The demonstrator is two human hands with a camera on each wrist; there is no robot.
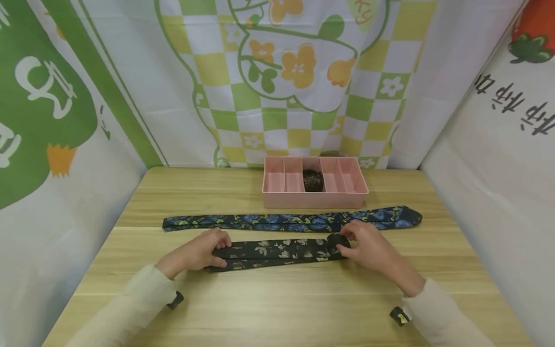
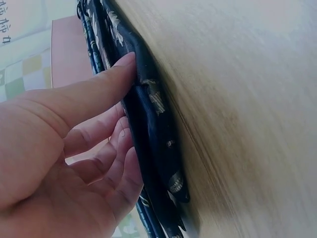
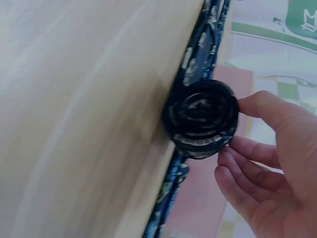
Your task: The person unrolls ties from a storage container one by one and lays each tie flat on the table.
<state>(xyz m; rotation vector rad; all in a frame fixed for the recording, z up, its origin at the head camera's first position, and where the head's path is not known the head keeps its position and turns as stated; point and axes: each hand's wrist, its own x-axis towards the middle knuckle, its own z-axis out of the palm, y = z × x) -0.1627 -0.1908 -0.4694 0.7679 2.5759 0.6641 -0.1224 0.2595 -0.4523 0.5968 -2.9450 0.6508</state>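
Note:
A black necktie with pale flowers (image 1: 277, 253) lies across the table, its right part wound into a roll (image 1: 338, 246). At the flat left end, my left hand (image 1: 201, 250) holds the cloth, thumb on one side and curled fingers on the other. In the left wrist view the thumb rests on the necktie's folded layers (image 2: 153, 124). My right hand (image 1: 366, 246) pinches the roll between thumb and fingers. Spiral layers of the roll (image 3: 200, 119) face the right wrist camera. Behind it stretches a dark necktie with blue flowers (image 1: 269, 221), laid out flat.
A pink divided box (image 1: 314, 200) stands at the back of the wooden table (image 1: 277, 308). One dark rolled item (image 1: 313, 180) sits in its middle compartment. Printed cloth panels (image 1: 286, 120) enclose the back and both sides.

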